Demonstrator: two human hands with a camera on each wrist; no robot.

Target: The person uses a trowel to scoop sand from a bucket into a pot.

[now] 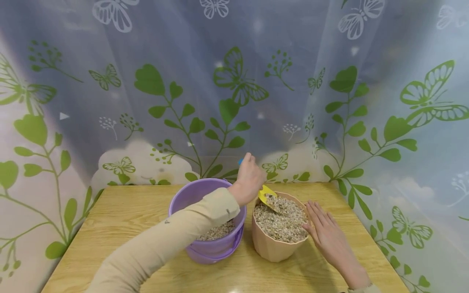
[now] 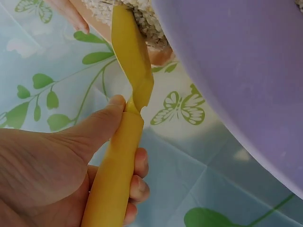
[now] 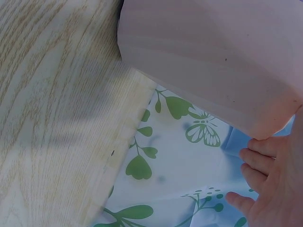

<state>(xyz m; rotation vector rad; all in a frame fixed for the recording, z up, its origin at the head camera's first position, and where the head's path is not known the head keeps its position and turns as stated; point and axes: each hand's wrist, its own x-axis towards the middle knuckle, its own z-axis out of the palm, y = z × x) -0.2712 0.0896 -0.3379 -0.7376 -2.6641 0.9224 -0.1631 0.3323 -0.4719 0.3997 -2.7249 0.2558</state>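
My left hand [image 1: 250, 180] grips the yellow handle of a small hand trowel [image 2: 113, 165], thumb laid along its neck. The trowel's yellow blade dips at a tilt into pale gravel [image 1: 286, 224] that fills a peach faceted flowerpot [image 1: 272, 249] nearly to its rim. Against the pot's right side rests my right hand [image 1: 327, 232], fingers straight; in the right wrist view its fingertips touch the pot wall. Left of the pot stands a purple bucket [image 1: 208, 256] with gravel [image 1: 220, 232] low inside, partly hidden by my left forearm.
Both containers stand on a wood-grain table [image 1: 128, 211]. Behind and beside it hangs a curtain [image 1: 293, 40] printed with green leaves and butterflies, close to the table's back edge. The bucket and pot are only a narrow gap apart.
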